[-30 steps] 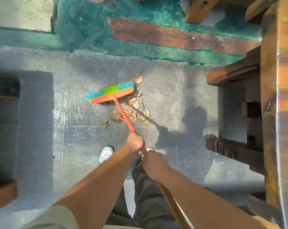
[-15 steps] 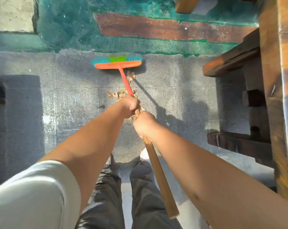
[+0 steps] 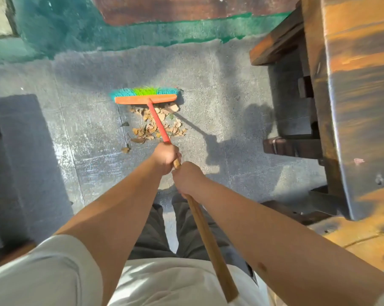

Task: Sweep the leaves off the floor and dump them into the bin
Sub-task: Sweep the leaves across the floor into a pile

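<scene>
Grey stone floor (image 3: 219,89) fills most of the view, bordered at the far edge by a band of green paint (image 3: 76,25), and everything here is easiest placed against the pile of leaves (image 3: 158,124) lying on it. To the right of the pile, well apart, stands heavy wooden furniture (image 3: 352,107) with dark rails near the ground; a dark shadowed block (image 3: 16,162) sits to the left of the pile. No bin shows anywhere, so the dumping step looks some way off. The broom (image 3: 145,98) has its orange head set crosswise just beyond the pile, blue and green bristles facing away from the person, which puts the leaves on the near side of the head, likely so a pull would drag them in toward the feet. Its long axis runs from that head down over the pile and back toward the person, slanting slightly rightward, red near the head and bare wood lower down, the butt end near the bottom of the view. The left hand (image 3: 165,156) is wrapped round the stick just on the near side of the pile, where red gives way to wood, fingers curled fully about it; the right hand (image 3: 187,178) grips the wooden part just behind it, fist closed on the stick, the two nearly touching. A few stray leaves (image 3: 125,149) lie just left of the pile, outside the broom's path.
</scene>
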`<state>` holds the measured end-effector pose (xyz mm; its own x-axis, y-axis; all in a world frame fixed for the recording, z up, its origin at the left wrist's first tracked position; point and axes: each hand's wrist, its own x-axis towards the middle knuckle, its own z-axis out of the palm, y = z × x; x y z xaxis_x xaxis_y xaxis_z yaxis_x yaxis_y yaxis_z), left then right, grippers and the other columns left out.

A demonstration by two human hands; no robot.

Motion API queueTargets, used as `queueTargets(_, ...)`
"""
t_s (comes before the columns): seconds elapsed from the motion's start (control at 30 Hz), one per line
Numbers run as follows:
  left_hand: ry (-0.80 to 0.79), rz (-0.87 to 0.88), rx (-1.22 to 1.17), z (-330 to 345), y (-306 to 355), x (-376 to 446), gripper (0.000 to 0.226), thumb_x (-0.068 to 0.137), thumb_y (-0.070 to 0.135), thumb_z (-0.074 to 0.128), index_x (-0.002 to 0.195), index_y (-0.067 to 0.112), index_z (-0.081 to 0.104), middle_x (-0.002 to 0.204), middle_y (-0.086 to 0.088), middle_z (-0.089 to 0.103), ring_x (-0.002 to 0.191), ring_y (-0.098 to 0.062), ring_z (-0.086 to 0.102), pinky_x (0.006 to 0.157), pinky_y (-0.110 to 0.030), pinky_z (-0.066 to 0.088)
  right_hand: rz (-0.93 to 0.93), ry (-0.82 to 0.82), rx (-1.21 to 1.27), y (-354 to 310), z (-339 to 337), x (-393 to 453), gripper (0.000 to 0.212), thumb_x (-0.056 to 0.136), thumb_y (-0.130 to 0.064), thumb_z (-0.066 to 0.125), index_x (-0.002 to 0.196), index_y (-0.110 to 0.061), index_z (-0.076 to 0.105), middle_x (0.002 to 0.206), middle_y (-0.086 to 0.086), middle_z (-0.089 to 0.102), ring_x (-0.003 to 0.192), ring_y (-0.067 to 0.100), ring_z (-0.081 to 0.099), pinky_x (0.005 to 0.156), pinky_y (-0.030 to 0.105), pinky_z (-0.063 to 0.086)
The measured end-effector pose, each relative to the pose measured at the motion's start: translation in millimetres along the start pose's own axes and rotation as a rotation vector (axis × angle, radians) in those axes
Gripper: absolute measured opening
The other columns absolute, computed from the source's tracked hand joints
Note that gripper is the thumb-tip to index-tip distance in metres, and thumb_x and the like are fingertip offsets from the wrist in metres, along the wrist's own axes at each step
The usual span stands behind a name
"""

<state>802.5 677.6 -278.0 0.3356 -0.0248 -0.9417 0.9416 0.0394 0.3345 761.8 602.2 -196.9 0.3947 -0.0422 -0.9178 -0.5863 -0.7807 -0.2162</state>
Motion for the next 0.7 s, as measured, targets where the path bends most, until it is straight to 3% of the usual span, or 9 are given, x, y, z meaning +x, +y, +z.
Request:
queueTargets(0.1, -0.048, -0.013, -0.098, 17, 12, -12, 0.017, 0.089, -0.006, 0.041, 0.08, 0.008, 0.043, 0.059, -0.009, 0.044, 0.04, -0.016, 0.041, 0.043, -0.023, 0.029, 0.001, 0.051, 0.088, 7, -12, -3, 0.02, 0.094, -0.017, 0.044, 0.078, -0.007, 0.051, 0.08, 0.014, 0.058, 0.071, 0.029, 0.059, 0.061, 0.031, 0.048)
queueTargets(0.2, -0.12, 0.058, 0.016, 41, 34, -17, 0.006, 0.09, -0.001, 0.04, 0.09, 0.004, 0.043, 0.061, -0.012, 0.047, 0.026, -0.011, 0.038, 0.03, -0.013, 0.025, 0.022, 0.127, 0.199, 13, -34, 2, 0.024, 0.093, -0.021, 0.046, 0.073, -0.009, 0.05, 0.078, 0.016, 0.061, 0.069, 0.03, 0.061, 0.057, 0.029, 0.046)
queueTargets(0.27, -0.16, 0.071, 0.041, 64, 46, -15, 0.008, 0.09, -0.003, 0.039, 0.093, 0.003, 0.042, 0.063, -0.014, 0.045, 0.023, -0.008, 0.038, 0.027, -0.011, 0.023, 0.044, 0.156, 0.277, 25, -51, 9, 0.021, 0.094, -0.02, 0.044, 0.085, -0.006, 0.058, 0.079, 0.011, 0.058, 0.076, 0.034, 0.064, 0.059, 0.03, 0.05)
queueTargets(0.33, -0.219, 0.078, 0.018, 92, 51, -9, 0.01, 0.092, -0.006, 0.04, 0.098, 0.002, 0.039, 0.068, -0.013, 0.045, 0.029, -0.008, 0.045, 0.028, -0.014, 0.028, 0.056, 0.184, 0.339, 40, -70, 17, 0.031, 0.096, -0.019, 0.041, 0.112, 0.0, 0.059, 0.09, 0.01, 0.054, 0.088, 0.031, 0.062, 0.074, 0.033, 0.052)
queueTargets(0.47, -0.386, 0.06, -0.045, 151, 43, 14, 0.014, 0.094, -0.004, 0.045, 0.094, 0.01, 0.042, 0.074, -0.008, 0.048, 0.065, -0.015, 0.05, 0.064, -0.028, 0.043, 0.138, 0.301, 0.418, 74, -109, 42, 0.034, 0.097, -0.014, 0.041, 0.123, 0.002, 0.056, 0.111, 0.021, 0.062, 0.095, 0.029, 0.061, 0.085, 0.038, 0.052)
queueTargets(0.5, -0.43, 0.051, -0.013, 162, 41, 19, 0.016, 0.093, -0.005, 0.045, 0.089, 0.011, 0.044, 0.073, -0.007, 0.048, 0.067, -0.016, 0.05, 0.066, -0.029, 0.044, 0.188, 0.316, 0.415, 80, -117, 51, 0.031, 0.095, -0.01, 0.042, 0.118, 0.002, 0.058, 0.105, 0.022, 0.064, 0.094, 0.03, 0.063, 0.084, 0.039, 0.054)
queueTargets(0.57, -0.497, 0.043, 0.074, 181, 40, 34, 0.022, 0.093, -0.005, 0.045, 0.08, 0.013, 0.045, 0.071, -0.006, 0.047, 0.064, -0.017, 0.049, 0.061, -0.029, 0.042, 0.233, 0.302, 0.454, 93, -131, 68, 0.019, 0.093, -0.005, 0.043, 0.099, -0.004, 0.061, 0.074, 0.013, 0.064, 0.068, 0.025, 0.065, 0.061, 0.031, 0.054)
queueTargets(0.63, -0.503, 0.051, 0.192, 188, 42, 48, 0.021, 0.091, -0.005, 0.045, 0.078, 0.012, 0.046, 0.068, -0.007, 0.047, 0.057, -0.017, 0.05, 0.049, -0.026, 0.042, 0.217, 0.163, 0.79, 101, -134, 78, 0.018, 0.097, -0.008, 0.038, 0.087, -0.015, 0.051, 0.049, -0.001, 0.05, 0.041, 0.011, 0.047, 0.039, 0.017, 0.038)
queueTargets(0.7, -0.497, 0.061, 0.322, 183, 44, 57, 0.019, 0.087, -0.005, 0.044, 0.078, 0.011, 0.047, 0.065, -0.007, 0.046, 0.055, -0.018, 0.048, 0.042, -0.024, 0.038, 0.24, 0.08, 1.101, 103, -127, 79, 0.015, 0.1, -0.008, 0.035, 0.099, -0.011, 0.05, 0.056, 0.002, 0.046, 0.044, 0.008, 0.041, 0.036, 0.015, 0.038)
